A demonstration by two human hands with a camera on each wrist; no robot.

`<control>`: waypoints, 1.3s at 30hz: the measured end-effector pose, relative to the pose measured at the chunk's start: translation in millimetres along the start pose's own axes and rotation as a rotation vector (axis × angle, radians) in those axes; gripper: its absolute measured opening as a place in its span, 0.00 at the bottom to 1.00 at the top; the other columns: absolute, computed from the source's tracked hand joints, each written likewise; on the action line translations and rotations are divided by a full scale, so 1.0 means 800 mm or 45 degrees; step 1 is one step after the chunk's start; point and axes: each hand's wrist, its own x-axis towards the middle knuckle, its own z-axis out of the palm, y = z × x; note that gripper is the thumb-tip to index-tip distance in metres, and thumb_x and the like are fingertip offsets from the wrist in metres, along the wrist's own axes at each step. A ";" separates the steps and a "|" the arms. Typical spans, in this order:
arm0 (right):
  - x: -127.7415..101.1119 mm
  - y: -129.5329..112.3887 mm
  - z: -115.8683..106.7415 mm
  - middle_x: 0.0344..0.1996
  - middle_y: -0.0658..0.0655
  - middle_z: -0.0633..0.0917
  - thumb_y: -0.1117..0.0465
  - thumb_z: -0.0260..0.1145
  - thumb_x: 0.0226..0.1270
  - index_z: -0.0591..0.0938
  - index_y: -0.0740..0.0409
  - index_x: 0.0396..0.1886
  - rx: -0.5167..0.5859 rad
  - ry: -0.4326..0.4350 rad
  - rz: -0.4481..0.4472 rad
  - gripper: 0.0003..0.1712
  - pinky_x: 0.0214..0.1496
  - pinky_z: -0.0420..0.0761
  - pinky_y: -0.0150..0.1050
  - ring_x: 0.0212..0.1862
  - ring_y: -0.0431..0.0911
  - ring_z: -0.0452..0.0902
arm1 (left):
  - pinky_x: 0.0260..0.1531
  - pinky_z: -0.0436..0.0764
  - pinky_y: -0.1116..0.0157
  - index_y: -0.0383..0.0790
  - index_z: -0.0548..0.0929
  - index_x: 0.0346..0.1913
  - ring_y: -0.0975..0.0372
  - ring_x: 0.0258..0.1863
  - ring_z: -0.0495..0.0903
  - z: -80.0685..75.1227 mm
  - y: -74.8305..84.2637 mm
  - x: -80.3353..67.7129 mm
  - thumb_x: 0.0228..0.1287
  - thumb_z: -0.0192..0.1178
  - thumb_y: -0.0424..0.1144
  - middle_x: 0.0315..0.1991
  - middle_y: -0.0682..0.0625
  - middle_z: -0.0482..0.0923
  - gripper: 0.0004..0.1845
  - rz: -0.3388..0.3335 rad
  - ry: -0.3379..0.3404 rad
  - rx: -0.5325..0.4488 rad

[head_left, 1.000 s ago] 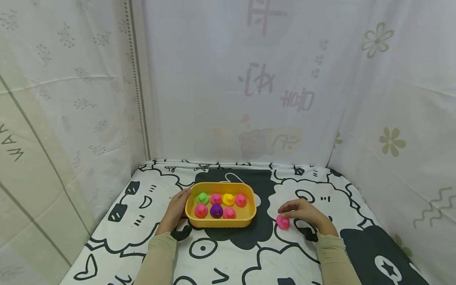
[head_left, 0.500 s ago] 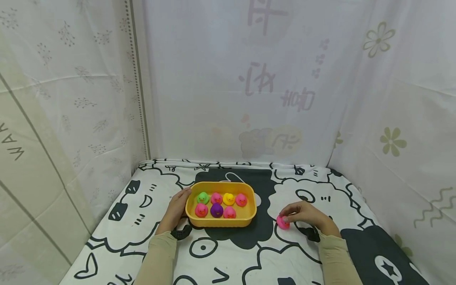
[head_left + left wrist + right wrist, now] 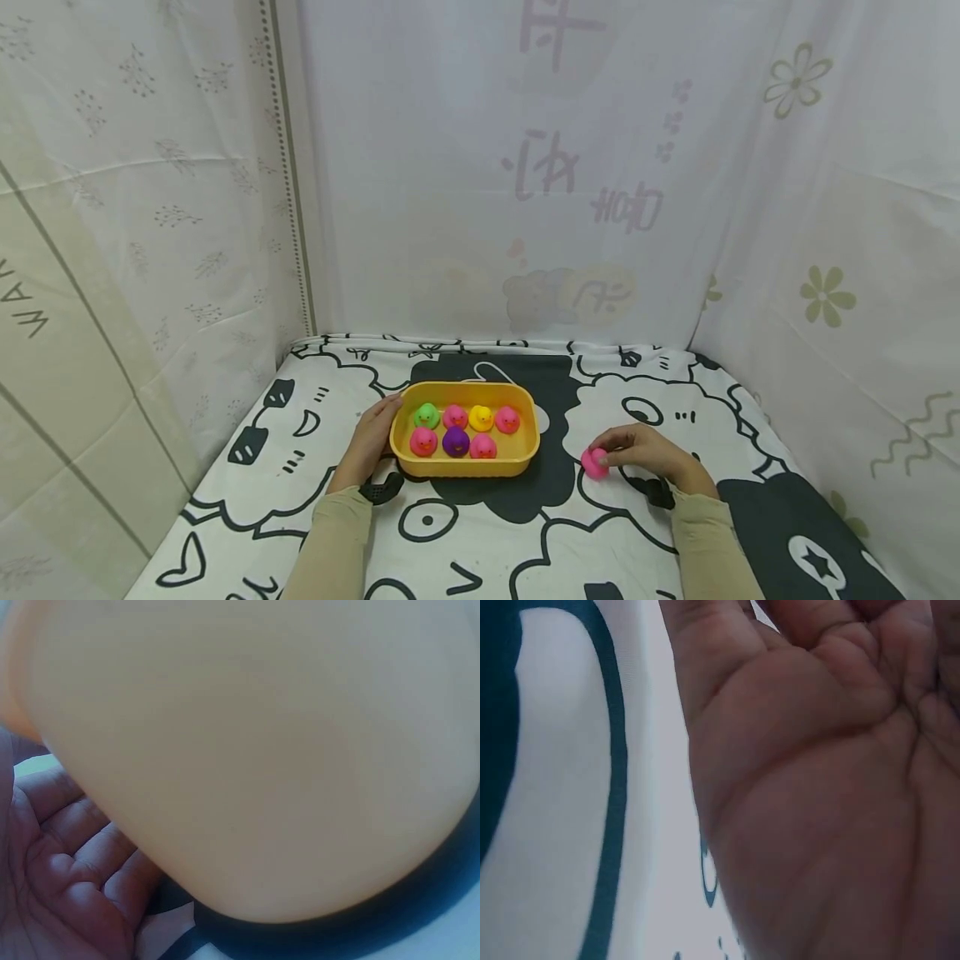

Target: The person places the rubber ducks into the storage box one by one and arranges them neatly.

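A yellow plastic tub [image 3: 465, 468] stands in the middle of the cloth, holding several small rubber ducks: green, yellow, purple and pink ones. My left hand [image 3: 372, 435] grips its left end; in the left wrist view the tub's pale wall [image 3: 262, 765] fills most of the picture, with the curled fingers [image 3: 82, 825] partly behind it. To the right of the tub, my right hand [image 3: 641, 450] pinches a single pink rubber duck [image 3: 594, 464] between thumb and fingers, at the cloth. The right wrist view shows only the palm [image 3: 802, 780]; the duck is hidden there.
A white cloth [image 3: 480, 546] with black cartoon drawings covers the table. Pale printed curtains [image 3: 450, 208] hang at the back and on both sides. Each wrist carries a black strap.
My right thumb and fingers have closed onto the pink duck, which has turned and shifted only slightly. The left hand and the tub have stayed put.
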 end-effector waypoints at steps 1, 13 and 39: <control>0.000 0.001 0.000 0.46 0.56 0.87 0.57 0.72 0.66 0.87 0.57 0.51 0.013 0.008 0.003 0.16 0.49 0.82 0.40 0.45 0.48 0.81 | 0.58 0.78 0.57 0.48 0.67 0.74 0.52 0.64 0.74 0.000 0.000 0.000 0.73 0.49 0.66 0.72 0.43 0.67 0.36 -0.001 -0.001 0.003; 0.001 0.014 -0.002 0.48 0.56 0.87 0.53 0.72 0.67 0.86 0.56 0.54 0.083 0.122 0.073 0.19 0.51 0.82 0.43 0.49 0.51 0.82 | 0.63 0.74 0.53 0.47 0.66 0.75 0.51 0.67 0.71 0.001 0.001 0.003 0.72 0.50 0.66 0.73 0.43 0.65 0.37 -0.008 0.007 -0.003; 0.027 0.013 0.007 0.51 0.54 0.86 0.51 0.73 0.64 0.85 0.52 0.56 0.146 0.352 -0.004 0.22 0.59 0.78 0.43 0.54 0.52 0.81 | 0.59 0.78 0.56 0.46 0.68 0.74 0.51 0.64 0.74 0.003 -0.002 -0.002 0.72 0.50 0.66 0.71 0.43 0.68 0.37 0.015 0.030 0.004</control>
